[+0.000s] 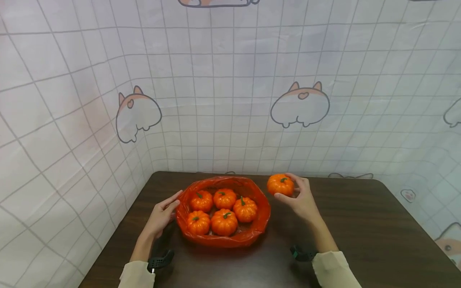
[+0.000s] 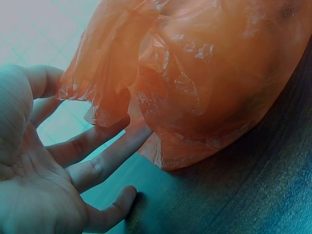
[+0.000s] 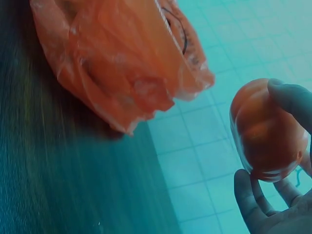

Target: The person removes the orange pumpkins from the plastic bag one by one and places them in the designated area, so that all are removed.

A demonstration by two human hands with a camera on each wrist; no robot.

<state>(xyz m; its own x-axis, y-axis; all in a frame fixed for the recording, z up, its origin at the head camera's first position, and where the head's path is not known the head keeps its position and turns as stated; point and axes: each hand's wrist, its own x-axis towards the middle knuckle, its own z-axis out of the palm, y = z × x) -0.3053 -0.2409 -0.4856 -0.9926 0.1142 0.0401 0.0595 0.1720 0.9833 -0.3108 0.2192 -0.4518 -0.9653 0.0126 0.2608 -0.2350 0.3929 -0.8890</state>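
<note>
An orange plastic bag (image 1: 264, 216) stands on the table with its mouth rolled wide. Inside it sit several small orange pumpkins (image 1: 224, 222) with green stems. My left hand (image 1: 160, 218) is at the bag's left side. In the left wrist view its thumb and a finger pinch the bag's edge (image 2: 73, 90), while other fingers reach against the outside. To the right of the bag, my right hand (image 1: 302, 200) holds another small pumpkin (image 1: 280, 185) between thumb and fingers. The right wrist view shows this pumpkin (image 3: 265, 131) held apart from the bag.
The dark wooden table (image 1: 360, 232) runs out to the right of the bag. Behind and beside it hangs a white grid-patterned cloth (image 1: 223, 120) with cartoon animal prints. Dark bands with small devices (image 1: 160, 261) sit on both wrists.
</note>
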